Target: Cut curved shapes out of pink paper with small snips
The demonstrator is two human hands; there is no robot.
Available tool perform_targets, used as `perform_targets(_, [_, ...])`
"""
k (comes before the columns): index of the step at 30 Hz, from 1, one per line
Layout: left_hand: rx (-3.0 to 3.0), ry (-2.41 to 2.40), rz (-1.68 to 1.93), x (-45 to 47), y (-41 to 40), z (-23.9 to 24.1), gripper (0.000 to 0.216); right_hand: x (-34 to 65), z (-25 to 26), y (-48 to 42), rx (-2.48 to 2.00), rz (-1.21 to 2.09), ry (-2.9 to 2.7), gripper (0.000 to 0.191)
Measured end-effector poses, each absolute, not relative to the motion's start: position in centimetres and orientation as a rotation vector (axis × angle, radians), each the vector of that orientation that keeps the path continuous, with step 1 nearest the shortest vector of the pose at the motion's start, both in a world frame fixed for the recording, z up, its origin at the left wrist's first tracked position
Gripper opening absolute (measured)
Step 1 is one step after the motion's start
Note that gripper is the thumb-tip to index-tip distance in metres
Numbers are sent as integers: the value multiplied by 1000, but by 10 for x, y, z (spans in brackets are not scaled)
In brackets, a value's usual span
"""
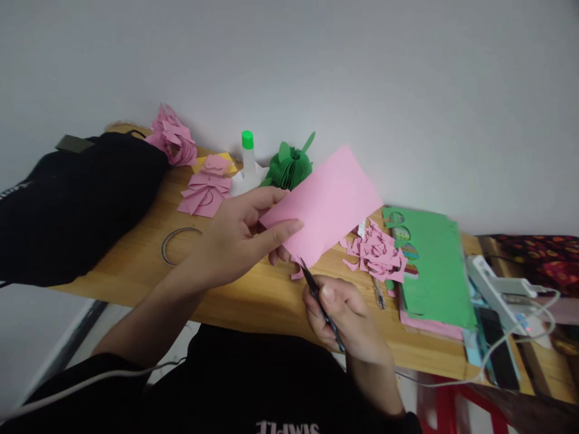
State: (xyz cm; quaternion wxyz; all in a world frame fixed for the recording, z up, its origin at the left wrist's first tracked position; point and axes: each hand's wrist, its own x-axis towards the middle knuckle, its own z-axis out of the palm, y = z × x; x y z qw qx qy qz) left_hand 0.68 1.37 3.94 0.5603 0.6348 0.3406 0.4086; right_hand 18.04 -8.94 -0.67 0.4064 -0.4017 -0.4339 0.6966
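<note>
My left hand (253,232) grips a sheet of pink paper (332,196) by its lower left end, thumb on top and fingers beneath. The sheet is held tilted above the wooden table. My right hand (341,310) is closed around dark scissors (314,289), whose tips meet the paper's lower corner. That corner looks rounded, and a small curled pink strip (296,272) shows just under it. Whether the blades are apart cannot be made out. A heap of pink paper scraps (377,253) lies to the right of the sheet.
Behind my hands stand a glue stick with a green cap (247,147) and a green paper ball (292,167). Folded pink papers (205,196), a bangle (165,244) and a black bag (85,205) are leftward. Green sheets (434,259), a power strip (495,295) and a phone (497,349) are rightward.
</note>
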Motion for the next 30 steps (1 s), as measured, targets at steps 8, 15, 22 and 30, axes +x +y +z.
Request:
perform_targets(8, [1556,881,996,7,11,40,12,179,-4,-90,-1031,1738,-1080,45])
perform_targets(15, [1574,885,1050,8,8,38,12,176,-1,-91,-1089,1706,-1068,47])
perform_targets(22, [1467,832,1088,9,6,40,12,175,-2,-91,-1069,1702,-1055,47])
perform_targets(30, [1506,856,1128,10,4,37,11,175,-2,-91,-1034,1700,-1037,44])
